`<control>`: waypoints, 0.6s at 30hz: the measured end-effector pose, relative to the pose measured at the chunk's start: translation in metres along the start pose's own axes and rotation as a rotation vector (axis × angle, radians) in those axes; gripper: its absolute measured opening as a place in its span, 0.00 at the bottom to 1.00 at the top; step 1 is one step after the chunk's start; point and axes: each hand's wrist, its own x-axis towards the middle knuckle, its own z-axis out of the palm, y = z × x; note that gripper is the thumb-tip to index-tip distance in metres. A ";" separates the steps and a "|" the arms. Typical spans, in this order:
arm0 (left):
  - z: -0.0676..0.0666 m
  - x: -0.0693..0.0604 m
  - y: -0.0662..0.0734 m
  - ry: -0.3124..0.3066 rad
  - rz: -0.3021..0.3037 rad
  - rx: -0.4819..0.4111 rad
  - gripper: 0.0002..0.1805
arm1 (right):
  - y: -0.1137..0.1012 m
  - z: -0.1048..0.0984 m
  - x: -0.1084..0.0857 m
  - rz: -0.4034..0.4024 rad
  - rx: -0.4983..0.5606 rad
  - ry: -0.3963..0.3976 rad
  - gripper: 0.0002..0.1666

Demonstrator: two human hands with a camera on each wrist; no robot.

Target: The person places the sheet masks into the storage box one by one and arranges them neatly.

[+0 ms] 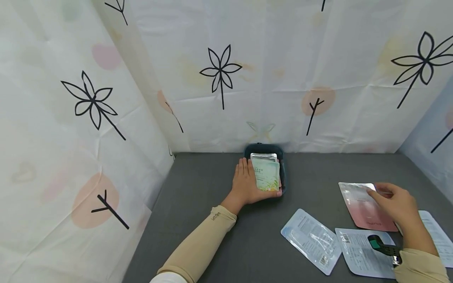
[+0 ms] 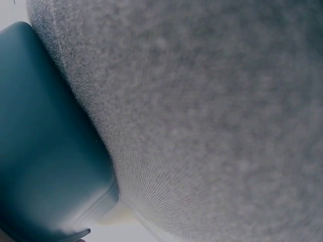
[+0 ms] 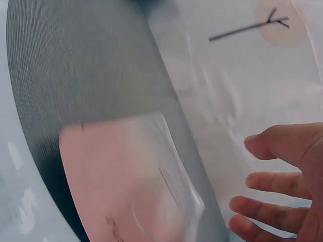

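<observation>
My left hand [image 1: 245, 184] rests on the left side of a dark teal basket [image 1: 285, 184], its fingers straight along the rim and the thumb across the front. A pale green sachet [image 1: 267, 175] lies uppermost in the basket, with silver and pink edges showing behind it. The left wrist view shows only the basket's smooth outer wall [image 2: 50, 151]. Over the upper right corner of a pink-and-silver foil sachet [image 1: 368, 210] is my right hand [image 1: 400, 202]. In the right wrist view its thumb and fingers are spread, apart from the blurred pink sachet.
Two pale blue sachets, one angled [image 1: 311, 239] and one nearer my right wrist [image 1: 364, 255], lie on the grey table [image 1: 212, 177]. Another pale sachet [image 1: 437, 236] is partly behind the right forearm. A patterned white curtain [image 1: 276, 70] borders the table's back and sides.
</observation>
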 end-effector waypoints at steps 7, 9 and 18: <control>-0.002 -0.002 0.002 -0.006 0.004 -0.002 0.86 | 0.027 -0.008 -0.002 0.076 -0.109 -0.035 0.43; -0.003 -0.003 0.002 -0.010 0.003 0.004 0.86 | 0.032 -0.006 -0.002 0.078 -0.114 -0.077 0.45; -0.002 -0.002 0.000 -0.010 0.005 0.007 0.86 | 0.038 0.000 -0.002 0.068 -0.130 -0.128 0.50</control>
